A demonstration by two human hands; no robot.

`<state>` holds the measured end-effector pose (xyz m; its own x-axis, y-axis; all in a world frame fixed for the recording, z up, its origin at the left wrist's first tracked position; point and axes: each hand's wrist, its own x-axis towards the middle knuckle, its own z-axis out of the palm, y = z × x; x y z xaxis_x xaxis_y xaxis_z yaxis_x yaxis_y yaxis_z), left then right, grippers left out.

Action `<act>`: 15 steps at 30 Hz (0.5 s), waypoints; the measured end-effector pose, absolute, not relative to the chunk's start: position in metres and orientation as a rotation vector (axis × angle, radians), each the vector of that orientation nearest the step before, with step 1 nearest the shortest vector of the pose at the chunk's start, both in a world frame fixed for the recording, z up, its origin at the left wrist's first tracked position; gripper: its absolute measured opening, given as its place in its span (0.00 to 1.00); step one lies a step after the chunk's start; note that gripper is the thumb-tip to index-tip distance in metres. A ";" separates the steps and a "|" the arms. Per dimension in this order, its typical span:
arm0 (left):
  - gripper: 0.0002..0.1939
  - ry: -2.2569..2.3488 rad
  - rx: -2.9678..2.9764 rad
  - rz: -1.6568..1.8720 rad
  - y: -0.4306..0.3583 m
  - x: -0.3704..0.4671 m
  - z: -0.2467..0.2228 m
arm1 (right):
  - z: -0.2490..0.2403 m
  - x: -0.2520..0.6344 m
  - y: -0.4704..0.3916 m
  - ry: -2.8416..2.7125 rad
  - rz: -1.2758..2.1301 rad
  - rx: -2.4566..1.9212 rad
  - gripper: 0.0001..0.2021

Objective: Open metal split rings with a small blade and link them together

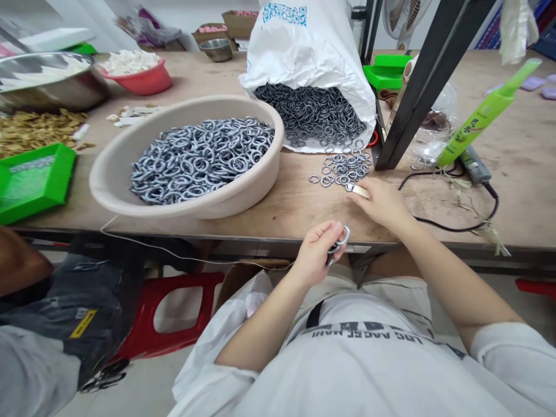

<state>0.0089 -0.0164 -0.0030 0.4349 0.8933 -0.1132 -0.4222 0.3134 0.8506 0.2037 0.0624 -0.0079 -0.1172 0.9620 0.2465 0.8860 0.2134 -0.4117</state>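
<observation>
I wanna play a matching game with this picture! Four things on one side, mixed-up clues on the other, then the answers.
1. Left hand
2. Right hand
3. Tub
4. Sack

A. White, mouth open
B. Gripping grey rings
C. Fingers beside loose rings
D. Beige and oval

Pairs: 1-B, 2-C, 3-D, 4-A

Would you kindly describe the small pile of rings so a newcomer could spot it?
Find the white sack on the table. The small pile of rings lies just before its mouth, by the right hand. Unlike rings in the sack or beige tub, these rest directly on the table.
</observation>
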 end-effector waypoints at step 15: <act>0.21 0.714 0.442 0.886 -0.005 0.026 -0.001 | -0.009 0.168 -0.012 -1.572 0.552 -1.162 0.07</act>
